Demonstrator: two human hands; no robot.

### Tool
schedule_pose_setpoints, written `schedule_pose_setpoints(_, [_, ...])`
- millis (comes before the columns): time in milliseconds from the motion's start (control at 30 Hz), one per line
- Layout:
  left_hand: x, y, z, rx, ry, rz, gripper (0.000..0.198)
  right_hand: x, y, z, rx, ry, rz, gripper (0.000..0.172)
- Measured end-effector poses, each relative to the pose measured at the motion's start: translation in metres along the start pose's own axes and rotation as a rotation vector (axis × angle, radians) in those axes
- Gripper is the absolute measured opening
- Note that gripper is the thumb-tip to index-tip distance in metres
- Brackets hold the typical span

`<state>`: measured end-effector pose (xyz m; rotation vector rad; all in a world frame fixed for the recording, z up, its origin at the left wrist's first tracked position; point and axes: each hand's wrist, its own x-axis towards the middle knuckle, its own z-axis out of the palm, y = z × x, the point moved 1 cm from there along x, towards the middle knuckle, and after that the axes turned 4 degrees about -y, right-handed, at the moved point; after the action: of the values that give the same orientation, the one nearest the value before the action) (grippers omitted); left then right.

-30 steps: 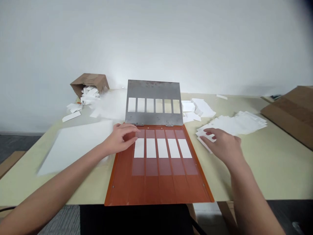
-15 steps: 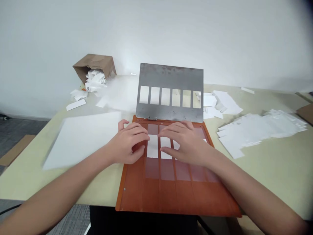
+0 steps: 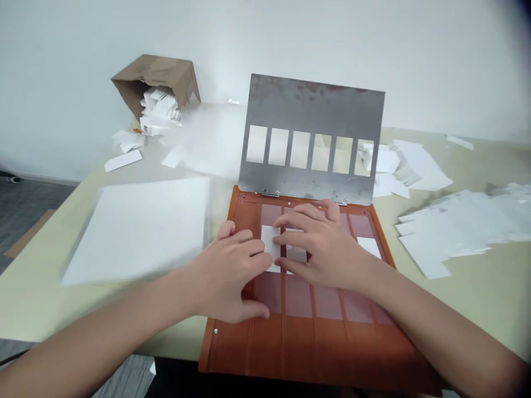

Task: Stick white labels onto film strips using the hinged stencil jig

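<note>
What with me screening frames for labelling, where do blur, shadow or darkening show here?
In the head view, the upper right corner goes dark; in that same view, the left edge of the white stack looks smeared, and shadow dims the near right corner of the orange tray below the right forearm.

Plain pale wall (image 3: 332, 38), pale yellow-green table (image 3: 33, 309), dark grey floor (image 3: 33, 202).

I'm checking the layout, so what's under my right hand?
Under your right hand, part of a white card shows on the orange board. The rest beneath is covered, so I can't tell.
</note>
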<state>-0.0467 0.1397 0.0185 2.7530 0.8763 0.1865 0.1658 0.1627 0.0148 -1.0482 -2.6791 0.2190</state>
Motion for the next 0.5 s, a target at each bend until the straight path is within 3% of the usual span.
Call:
schedule_pose_setpoints(267, [0.001,-0.007,0.000,-0.021,0.037,-0.067,0.036,0.000,-0.001,-0.008,-0.027,-0.070,-0.003,0.024])
schedule_pose_setpoints(367, [0.001,-0.010,-0.002,0.016,0.105,-0.015,0.029,-0.001,-0.002,-0.011,-0.027,-0.082,-0.017,0.029])
schedule_pose_setpoints(500, [0.000,-0.008,-0.003,0.025,0.099,0.105,0.026,-0.002,-0.002,-0.012,-0.045,-0.103,-0.034,0.032])
